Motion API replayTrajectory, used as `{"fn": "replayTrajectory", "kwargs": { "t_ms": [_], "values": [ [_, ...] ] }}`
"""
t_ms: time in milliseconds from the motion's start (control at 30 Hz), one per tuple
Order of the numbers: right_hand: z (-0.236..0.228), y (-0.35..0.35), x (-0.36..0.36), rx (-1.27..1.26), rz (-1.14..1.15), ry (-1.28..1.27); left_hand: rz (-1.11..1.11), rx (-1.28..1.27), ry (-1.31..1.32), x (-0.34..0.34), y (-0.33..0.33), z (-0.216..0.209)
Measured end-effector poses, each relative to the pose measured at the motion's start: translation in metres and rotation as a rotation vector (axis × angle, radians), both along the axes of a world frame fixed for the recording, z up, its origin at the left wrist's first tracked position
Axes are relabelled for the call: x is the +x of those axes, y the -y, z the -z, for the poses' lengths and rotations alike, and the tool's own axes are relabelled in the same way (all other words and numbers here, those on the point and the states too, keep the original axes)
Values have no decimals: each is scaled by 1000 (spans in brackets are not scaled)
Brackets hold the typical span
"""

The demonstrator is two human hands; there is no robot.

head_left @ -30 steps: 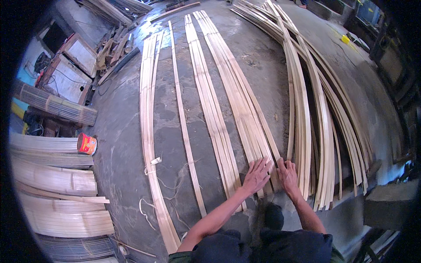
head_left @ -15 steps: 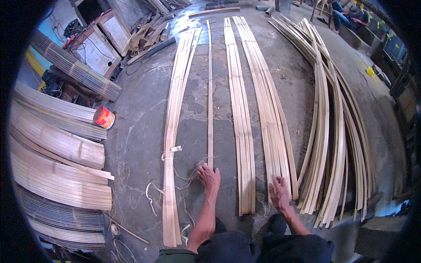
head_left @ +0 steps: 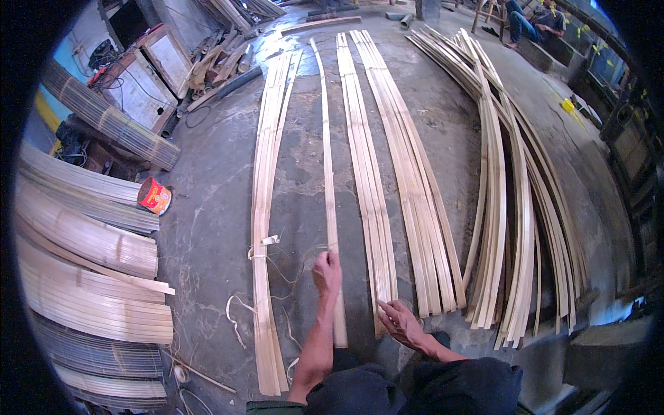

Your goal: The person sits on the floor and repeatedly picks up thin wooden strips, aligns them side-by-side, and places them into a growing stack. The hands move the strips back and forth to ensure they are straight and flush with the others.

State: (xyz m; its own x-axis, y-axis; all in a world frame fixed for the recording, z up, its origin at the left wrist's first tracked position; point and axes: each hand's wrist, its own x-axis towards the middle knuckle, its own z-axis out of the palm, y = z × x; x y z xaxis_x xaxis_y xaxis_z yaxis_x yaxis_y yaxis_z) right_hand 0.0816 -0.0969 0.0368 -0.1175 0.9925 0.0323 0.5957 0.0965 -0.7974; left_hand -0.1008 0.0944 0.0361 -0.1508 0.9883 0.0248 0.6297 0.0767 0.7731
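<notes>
A red-and-orange tub [head_left: 155, 197] stands at left, with a slatted mat [head_left: 107, 117] slanting beyond it. A dark pipe [head_left: 238, 81] lies beside wood scraps [head_left: 205, 72]. Far right, a seated person [head_left: 526, 28] (only partly in view) wears blue trousers; nearer is something yellow [head_left: 567, 106].

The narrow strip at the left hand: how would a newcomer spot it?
Start on the grey floor around the picture's centre. Between the left bundle and the next bundle rightward runs the narrow strip, at the left hand, far slimmer than either bundle.
</notes>
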Motion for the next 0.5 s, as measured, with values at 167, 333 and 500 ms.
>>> {"fn": "replayTrajectory", "kwargs": {
  "t_ms": [167, 333, 500],
  "values": [
    [-29, -7, -11, -245, 45, -275, -5, 64, 222, 74, 31, -34],
    [-8, -2, -13, -259, 212, -625, 78, 96, 283, 120, 37, -18],
    [-6, -3, 4, -293, 335, -664, 123, -72, 398, 151, 34, -13]
  ]
}}
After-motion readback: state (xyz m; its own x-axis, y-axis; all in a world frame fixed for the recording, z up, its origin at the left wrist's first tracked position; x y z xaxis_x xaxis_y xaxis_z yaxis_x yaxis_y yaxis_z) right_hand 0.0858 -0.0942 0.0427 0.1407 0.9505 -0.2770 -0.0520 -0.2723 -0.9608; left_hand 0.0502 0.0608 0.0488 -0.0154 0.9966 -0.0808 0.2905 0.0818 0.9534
